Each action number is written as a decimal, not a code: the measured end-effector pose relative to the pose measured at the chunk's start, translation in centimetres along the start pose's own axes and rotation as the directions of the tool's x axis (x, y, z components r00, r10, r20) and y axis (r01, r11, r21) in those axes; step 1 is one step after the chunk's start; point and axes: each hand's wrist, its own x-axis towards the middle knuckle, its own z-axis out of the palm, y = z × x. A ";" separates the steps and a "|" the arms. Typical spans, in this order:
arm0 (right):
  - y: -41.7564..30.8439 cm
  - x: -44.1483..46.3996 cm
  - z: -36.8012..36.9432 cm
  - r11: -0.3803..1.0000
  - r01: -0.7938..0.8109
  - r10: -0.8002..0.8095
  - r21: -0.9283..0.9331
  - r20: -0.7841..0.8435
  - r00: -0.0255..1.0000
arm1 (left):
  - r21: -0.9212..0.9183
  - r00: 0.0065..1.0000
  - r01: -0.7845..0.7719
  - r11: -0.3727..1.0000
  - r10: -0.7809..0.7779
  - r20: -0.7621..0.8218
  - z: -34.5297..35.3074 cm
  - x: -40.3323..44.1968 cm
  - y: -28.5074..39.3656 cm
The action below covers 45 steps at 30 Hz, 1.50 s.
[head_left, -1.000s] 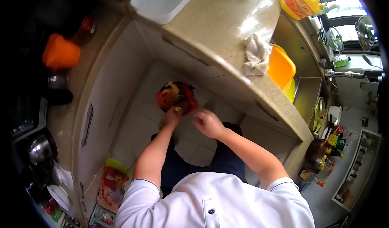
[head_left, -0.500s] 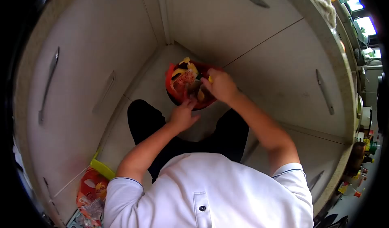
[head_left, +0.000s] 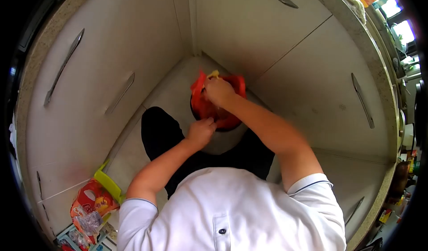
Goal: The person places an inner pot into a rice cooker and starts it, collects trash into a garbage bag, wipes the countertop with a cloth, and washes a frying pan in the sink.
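Both your hands work at the red bag [head_left: 206, 111], inside the bin [head_left: 194, 112], low in the cabinet corner.
The bin stands on the floor [head_left: 171, 92], just beyond your knees, and the bag's edge rises above its rim at the far left and far right. Your left hand [head_left: 201, 132] has its fingers closed on the near edge of the bag; your right hand [head_left: 218, 92] is over the far left side, beside something yellow [head_left: 214, 74] (its grip I cannot tell, the fingers are hidden). The hands are apart from each other. A strip of open floor lies between the bin and the left cabinet [head_left: 102, 72]; toward the right cabinet [head_left: 312, 72] the room is narrower, and your right forearm crosses above there.
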 end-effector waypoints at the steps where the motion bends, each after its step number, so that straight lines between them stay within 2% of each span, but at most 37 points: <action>1: 0.4 0.1 0.3 1.000 0.001 0.001 -0.031 0.051 0.999 | -0.004 1.000 0.024 1.000 -0.024 0.009 0.0 -0.2 0.0; 3: 0.9 0.2 1.2 0.998 -0.001 0.007 -0.059 0.102 0.995 | -0.008 0.999 0.044 0.999 -0.044 0.022 -0.1 -0.3 0.1; 5: 1.5 0.6 1.9 0.992 -0.129 0.127 0.014 0.115 0.985 | -0.104 0.979 0.049 0.993 -0.069 -0.194 0.2 0.2 0.3; 6: 1.5 0.4 1.4 0.992 -0.128 0.126 0.010 0.112 0.986 | -0.104 0.978 0.046 0.994 -0.066 -0.199 -0.6 0.8 0.8; 8: 0.8 -1.0 0.4 0.994 -0.106 0.108 0.028 -0.065 0.992 | -0.375 0.912 0.357 0.855 -0.407 -0.060 -3.4 1.8 2.1; 9: -0.4 -2.3 -1.5 0.983 -0.134 0.149 0.126 -0.113 0.982 | -0.375 0.913 0.357 0.856 -0.405 -0.056 -4.3 2.1 1.9; 10: -2.1 -4.2 -4.3 0.962 -0.157 0.194 0.224 -0.155 0.969 | -0.465 0.778 0.512 0.722 -0.620 -0.106 -5.0 2.7 1.2; 11: -3.8 -6.5 -7.4 0.962 0.052 0.050 0.270 -0.357 0.933 | -0.559 0.586 0.622 0.548 -0.799 -0.131 -5.5 3.2 0.2; 12: -4.6 -9.1 -9.4 0.926 0.263 -0.076 0.270 -0.550 0.832 | -0.601 0.508 0.603 0.525 -0.833 -0.218 -4.2 2.9 -2.1; 13: -3.8 -12.0 -9.6 0.927 0.320 -0.122 0.195 -0.651 0.749 | -0.640 0.421 0.577 0.507 -0.856 -0.300 -2.2 2.1 -4.7; 14: -2.6 -14.5 -10.2 0.925 0.365 -0.168 0.109 -0.743 0.648 | -0.637 0.425 0.577 0.512 -0.854 -0.301 -1.1 1.5 -6.6; 16: 1.6 -16.9 -7.3 0.926 0.035 0.272 0.377 -0.727 0.631 | -0.720 0.279 0.687 0.097 -0.950 0.138 0.7 1.1 -9.0; 17: 5.0 -16.9 -3.9 0.845 -0.248 0.491 0.474 -0.501 0.713 | -0.722 0.286 0.684 0.105 -0.949 0.134 1.2 1.3 -9.1; 18: 8.4 -16.6 0.4 0.699 -0.523 0.682 0.487 -0.236 0.692 | -0.577 0.379 0.779 0.243 -0.917 0.126 1.7 1.6 -9.0; 19: 11.8 -16.7 5.6 0.592 -0.639 0.726 0.491 0.019 0.687 | -0.410 0.466 0.830 0.378 -0.874 0.136 2.3 1.7 -9.1; 20: 12.9 -16.5 7.7 0.536 -0.693 0.731 0.482 0.147 0.667 | -0.409 0.469 0.829 0.382 -0.873 0.135 2.8 1.6 -9.6; 21: 14.0 -16.4 9.8 0.484 -0.747 0.723 0.456 0.272 0.635 | -0.370 0.442 0.868 0.330 -0.854 0.275 3.4 1.5 -10.4; 22: 13.6 -15.7 10.5 0.550 -0.684 0.626 0.478 0.307 0.717 | -0.321 0.402 0.904 0.282 -0.819 0.410 4.1 1.4 -11.2; 23: 13.4 -14.9 11.1 0.608 -0.613 0.514 0.505 0.339 0.788 | -0.321 0.399 0.905 0.281 -0.821 0.407 4.9 1.1 -11.9; 24: 13.1 -14.3 11.8 0.604 -0.613 0.511 0.510 0.342 0.788 | -0.345 0.435 0.884 0.316 -0.826 0.359 5.1 0.9 -12.1; 25: 12.9 -13.7 12.3 0.653 -0.511 0.487 0.559 0.207 0.849 | -0.366 0.470 0.862 0.352 -0.826 0.311 5.1 0.6 -12.3; 26: 12.8 -13.0 12.8 0.702 -0.403 0.454 0.588 0.066 0.888 | -0.362 0.468 0.863 0.352 -0.826 0.313 5.1 0.3 -12.8; 27: 12.3 -12.0 12.5 0.701 -0.403 0.455 0.588 0.067 0.888 | -0.358 0.422 0.884 0.302 -0.845 0.330 3.7 0.7 -12.7; 28: 11.4 -10.7 11.7 0.604 -0.493 0.525 0.626 0.153 0.837 | -0.355 0.375 0.901 0.250 -0.860 0.345 2.7 1.1 -12.8; 29: 10.5 -9.2 11.0 0.497 -0.572 0.579 0.652 0.241 0.779 | -0.356 0.374 0.901 0.249 -0.863 0.341 1.5 1.6 -13.0; 30: 9.9 -7.7 10.8 0.501 -0.569 0.575 0.652 0.240 0.782 | -0.382 0.356 0.896 0.227 -0.880 0.314 0.7 1.8 -13.3; 32: 8.6 -5.0 10.8 0.363 -0.609 0.567 0.705 0.351 0.745 | -0.404 0.334 0.891 0.205 -0.901 0.278 -0.2 1.7 -15.1; 34: 7.4 -2.5 12.3 0.380 -0.570 0.562 0.729 0.308 0.768 | -0.564 0.293 0.812 0.152 -0.941 0.168 0.1 1.1 -17.9; 36: 6.0 -0.1 13.4 0.400 -0.524 0.557 0.752 0.255 0.790 | -0.594 0.315 0.778 0.203 -0.945 0.089 0.1 0.8 -20.8; 37: 5.0 0.8 13.7 0.339 -0.527 0.569 0.779 0.276 0.774 | -0.619 0.333 0.745 0.250 -0.943 0.021 -0.5 0.9 -21.5; 38: 4.3 1.4 13.7 0.277 -0.528 0.580 0.803 0.298 0.758 | -0.621 0.334 0.741 0.255 -0.942 0.012 -1.0 0.9 -21.9; 39: 3.5 1.7 13.2 0.283 -0.520 0.576 0.806 0.291 0.764 | -0.645 0.327 0.726 0.240 -0.945 0.017 -1.9 1.2 -22.0; 41: 1.7 1.8 10.6 0.159 -0.549 0.597 0.821 0.363 0.715 | -0.674 0.323 0.702 0.230 -0.946 0.015 -3.2 1.4 -22.3; 42: 1.5 2.0 8.7 0.167 -0.543 0.597 0.823 0.354 0.720 | -0.636 0.325 0.700 0.324 -0.938 -0.119 -3.6 1.2 -22.3; 43: 1.5 1.9 6.5 0.321 -0.451 0.601 0.833 0.189 0.777 | -0.585 0.325 0.700 0.409 -0.912 -0.249 -5.1 1.7 -21.2; 44: 1.1 1.6 4.4 0.464 -0.359 0.579 0.810 0.030 0.815 | -0.585 0.326 0.700 0.409 -0.913 -0.247 -6.8 1.8 -19.9; 45: -0.4 1.1 0.2 0.461 -0.362 0.582 0.810 0.033 0.813 | -0.665 0.304 0.655 0.360 -0.931 -0.204 -11.5 3.5 -15.8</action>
